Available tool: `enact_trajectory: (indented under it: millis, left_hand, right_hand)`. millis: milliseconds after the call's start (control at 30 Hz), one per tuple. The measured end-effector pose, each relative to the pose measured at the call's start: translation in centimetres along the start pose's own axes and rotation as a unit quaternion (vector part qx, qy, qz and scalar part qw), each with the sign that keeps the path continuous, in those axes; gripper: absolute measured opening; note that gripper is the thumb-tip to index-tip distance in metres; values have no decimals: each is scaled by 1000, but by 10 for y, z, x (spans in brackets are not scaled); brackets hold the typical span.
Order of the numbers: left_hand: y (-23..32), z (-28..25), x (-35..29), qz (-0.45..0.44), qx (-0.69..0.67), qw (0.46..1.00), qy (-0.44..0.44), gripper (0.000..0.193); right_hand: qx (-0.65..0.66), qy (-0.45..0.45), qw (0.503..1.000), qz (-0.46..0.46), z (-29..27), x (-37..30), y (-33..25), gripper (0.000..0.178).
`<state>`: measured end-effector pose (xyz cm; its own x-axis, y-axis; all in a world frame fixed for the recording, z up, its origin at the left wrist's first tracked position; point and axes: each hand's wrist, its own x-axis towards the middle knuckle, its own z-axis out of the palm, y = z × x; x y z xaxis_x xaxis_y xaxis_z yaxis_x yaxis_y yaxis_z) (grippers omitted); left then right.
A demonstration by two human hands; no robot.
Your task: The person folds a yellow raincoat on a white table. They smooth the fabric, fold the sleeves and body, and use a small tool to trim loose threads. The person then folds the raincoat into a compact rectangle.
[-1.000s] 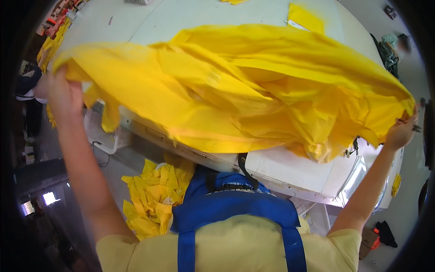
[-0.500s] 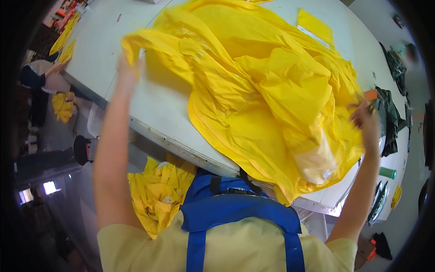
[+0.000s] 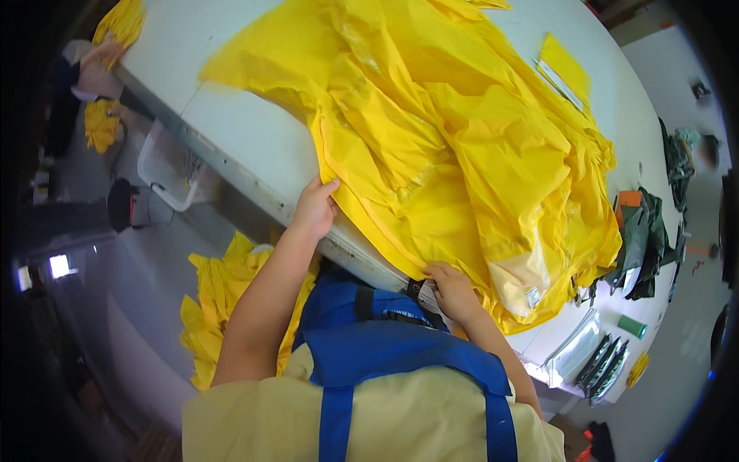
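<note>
We find a white table (image 3: 246,138) in the room, its near edge slanting past the wearer. A crumpled yellow sheet (image 3: 462,154) lies spread over the surface, reaching that near edge. We record the left hand (image 3: 314,211) closed on the sheet's hem at the near edge. The right hand (image 3: 454,293) has its fingers on the hem farther right; we cannot tell whether they grip or merely rest. We note a green roll (image 3: 632,326) towards the right edge.
</note>
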<state>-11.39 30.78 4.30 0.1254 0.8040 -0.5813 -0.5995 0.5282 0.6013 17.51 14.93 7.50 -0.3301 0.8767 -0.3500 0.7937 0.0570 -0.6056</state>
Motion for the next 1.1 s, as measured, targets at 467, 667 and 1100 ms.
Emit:
enact_trajectory:
  millis: [467, 667, 1100]
  left_hand:
    - [28, -55, -14, 236, 109, 950, 175, 61]
    - [27, -72, -29, 148, 456, 846, 233, 46]
    - [28, -81, -31, 347, 514, 745, 245, 8]
  right_hand:
    - [-57, -257, 954, 145, -33, -10, -13, 22]
    - [28, -47, 998, 14, -34, 55, -69, 20]
    - [-90, 40, 990, -99, 47, 161, -110, 23]
